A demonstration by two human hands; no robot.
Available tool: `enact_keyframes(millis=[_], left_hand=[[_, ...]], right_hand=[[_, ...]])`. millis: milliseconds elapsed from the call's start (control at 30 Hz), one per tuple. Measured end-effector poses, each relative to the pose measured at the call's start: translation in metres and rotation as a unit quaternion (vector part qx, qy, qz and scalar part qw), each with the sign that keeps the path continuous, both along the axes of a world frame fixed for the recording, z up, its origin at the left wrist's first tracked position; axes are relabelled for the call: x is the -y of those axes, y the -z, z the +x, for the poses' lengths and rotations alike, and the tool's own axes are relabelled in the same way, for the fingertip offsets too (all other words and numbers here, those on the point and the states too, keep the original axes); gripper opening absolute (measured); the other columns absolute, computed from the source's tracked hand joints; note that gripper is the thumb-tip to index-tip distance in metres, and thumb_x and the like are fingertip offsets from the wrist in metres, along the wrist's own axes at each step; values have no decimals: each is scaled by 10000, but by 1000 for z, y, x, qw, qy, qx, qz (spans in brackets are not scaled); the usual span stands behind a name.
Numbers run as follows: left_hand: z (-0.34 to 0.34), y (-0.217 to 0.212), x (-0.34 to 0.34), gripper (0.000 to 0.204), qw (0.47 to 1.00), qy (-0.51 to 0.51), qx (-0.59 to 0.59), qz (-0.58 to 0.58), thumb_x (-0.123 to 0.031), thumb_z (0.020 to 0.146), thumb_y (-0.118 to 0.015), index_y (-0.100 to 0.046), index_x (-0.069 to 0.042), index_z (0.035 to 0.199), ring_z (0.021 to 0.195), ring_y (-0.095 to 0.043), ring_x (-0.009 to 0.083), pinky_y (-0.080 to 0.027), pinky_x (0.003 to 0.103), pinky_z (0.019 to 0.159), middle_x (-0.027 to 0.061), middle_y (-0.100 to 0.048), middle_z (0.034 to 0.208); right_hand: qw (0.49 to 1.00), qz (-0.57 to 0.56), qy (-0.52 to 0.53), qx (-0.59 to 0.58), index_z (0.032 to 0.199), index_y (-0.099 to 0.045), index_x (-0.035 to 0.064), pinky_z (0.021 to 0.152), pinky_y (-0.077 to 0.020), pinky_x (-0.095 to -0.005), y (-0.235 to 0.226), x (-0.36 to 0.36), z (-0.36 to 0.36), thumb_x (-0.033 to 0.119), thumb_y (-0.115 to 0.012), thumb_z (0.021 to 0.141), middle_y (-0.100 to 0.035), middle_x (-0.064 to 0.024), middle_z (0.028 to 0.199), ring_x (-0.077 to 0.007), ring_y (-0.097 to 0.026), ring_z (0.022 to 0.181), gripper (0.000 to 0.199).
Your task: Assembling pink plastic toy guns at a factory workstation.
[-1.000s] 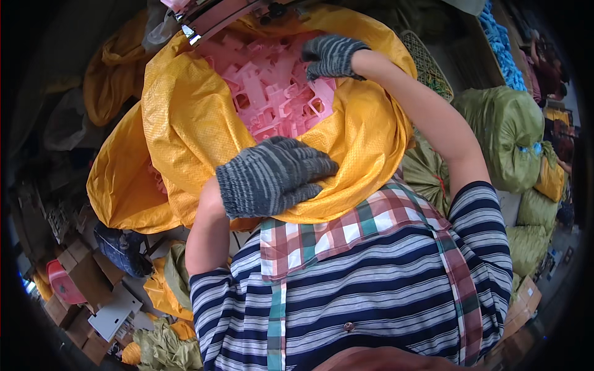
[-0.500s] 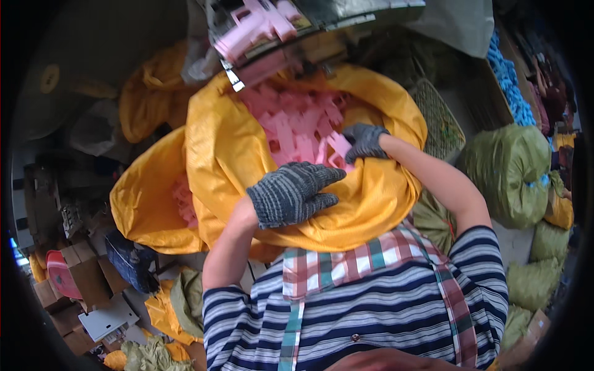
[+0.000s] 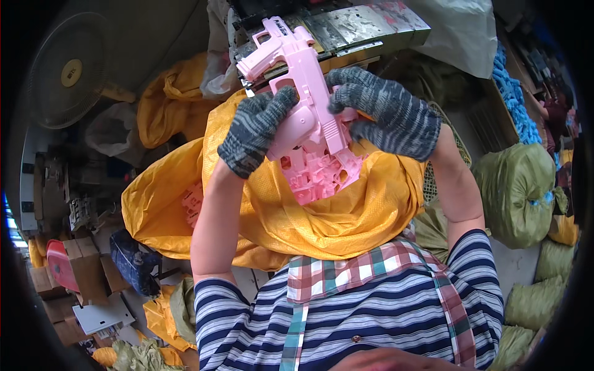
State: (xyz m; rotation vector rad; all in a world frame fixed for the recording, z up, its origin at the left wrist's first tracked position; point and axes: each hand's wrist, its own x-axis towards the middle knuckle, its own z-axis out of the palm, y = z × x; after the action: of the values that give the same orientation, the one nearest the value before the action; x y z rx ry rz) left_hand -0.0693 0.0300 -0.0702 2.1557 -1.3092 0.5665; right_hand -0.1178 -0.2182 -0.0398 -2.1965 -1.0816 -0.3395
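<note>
A pink plastic toy gun [image 3: 317,99] is held up between my gloved hands, above the mouth of a yellow woven sack [image 3: 297,229]. My left hand [image 3: 257,133] is closed around its lower left side, thumb along the edge. On the other side, my right hand [image 3: 390,114] grips it with curled fingers. Beyond it another pink toy gun [image 3: 263,59] lies at the machine's edge, partly overlapped by the held one. Inside the sack sits a heap of pink plastic pieces [image 3: 315,176], partly hidden behind the held toy and my hands.
A black and metal machine ledge [image 3: 371,28] spans the far side. A second yellow sack [image 3: 164,191] with pink pieces opens at the left. A fan [image 3: 68,71] stands far left. Stuffed green sacks [image 3: 516,195] and a blue bundle [image 3: 510,86] are at the right; cardboard boxes [image 3: 86,272] lie lower left.
Both hands have risen from the sack's near rim and mouth toward the machine, and now hold a pink toy gun. The view has shifted slightly.
</note>
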Motion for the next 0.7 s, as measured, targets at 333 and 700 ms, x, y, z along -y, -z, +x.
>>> enact_keyframes(millis=[333,700], left_hand=[[71,-58,25,615,882,-323,-154,306,-430,806,-585,-425,-84,1289,1080,-511,356,-393,411,937,194,-533,1171],[-42,-18,-122,690,772,-603,-47,197,-300,735,-673,-380,-19,1293,919,-559,353,-442,428,812,184,-575,1041]], right_hand=[[976,148,85,-138,1163,-547,58,890,-460,-321,6,35,39,42,-725,714,-588,-68,1102,-179,-560,1005,483],[997,-24,62,30,1183,-570,156,958,-413,-325,25,7,131,188,-685,737,-552,-93,1196,-236,-510,1112,462]])
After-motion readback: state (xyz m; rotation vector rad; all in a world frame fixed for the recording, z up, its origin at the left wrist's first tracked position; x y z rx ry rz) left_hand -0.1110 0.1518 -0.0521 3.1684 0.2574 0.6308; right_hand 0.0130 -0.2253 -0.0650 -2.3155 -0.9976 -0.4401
